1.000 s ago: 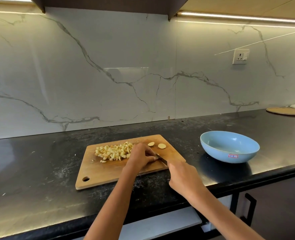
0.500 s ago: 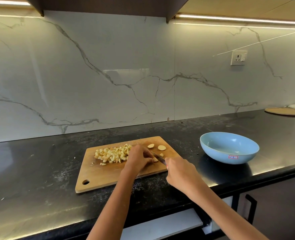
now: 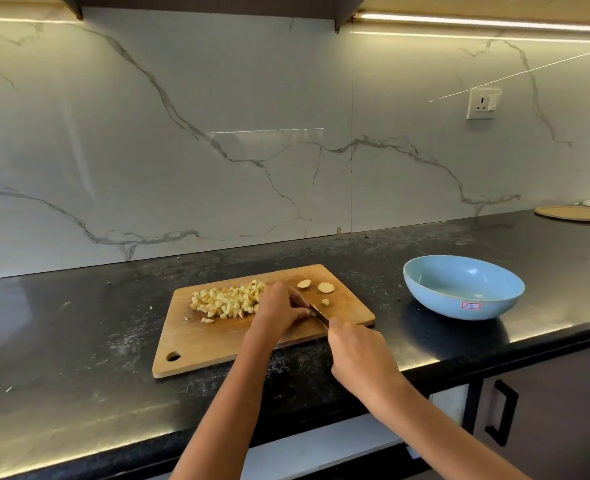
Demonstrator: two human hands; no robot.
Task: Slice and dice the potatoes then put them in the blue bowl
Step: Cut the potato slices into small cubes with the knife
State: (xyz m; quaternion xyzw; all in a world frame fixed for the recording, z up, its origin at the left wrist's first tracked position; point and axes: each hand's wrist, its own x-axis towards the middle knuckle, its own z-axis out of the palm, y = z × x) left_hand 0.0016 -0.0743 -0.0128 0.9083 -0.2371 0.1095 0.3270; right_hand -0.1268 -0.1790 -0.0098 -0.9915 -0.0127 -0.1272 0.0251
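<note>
one cutting board (image 3: 217, 344), one blue bowl (image 3: 463, 289), one knife (image 3: 319, 315)

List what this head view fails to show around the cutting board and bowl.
- Potato piece being cut: covered by the left hand.
- Knife handle: hidden inside the right hand.
- Blue bowl sticker text: too small to read.
- Plates at the far right: cut off by the frame edge.

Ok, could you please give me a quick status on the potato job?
Left hand holding a potato piece on the cutting board; right hand gripping the knife. Diced potatoes piled on board, blue bowl empty. Nothing blocking.
</note>
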